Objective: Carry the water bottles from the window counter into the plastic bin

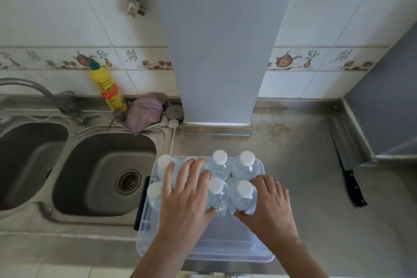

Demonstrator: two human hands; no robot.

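A clear plastic bin (pixel 228 248) stands on the steel counter in front of me. Several clear water bottles with white caps stand upright in its far half, in two rows. My left hand (pixel 187 196) lies over the left-middle bottles, fingers spread, thumb against the near middle bottle (pixel 217 194). My right hand (pixel 268 205) wraps the side of the near right bottle (pixel 244 196). One bottle under my left palm is mostly hidden. The bin's near half holds no bottles.
A double steel sink (pixel 103 174) lies to the left, with a yellow detergent bottle (pixel 108 88) and a pink cloth (pixel 146 110) behind it. A grey column (pixel 216 52) rises behind the bin. A black-handled knife (pixel 352 185) lies on the counter (pixel 304 153) at right.
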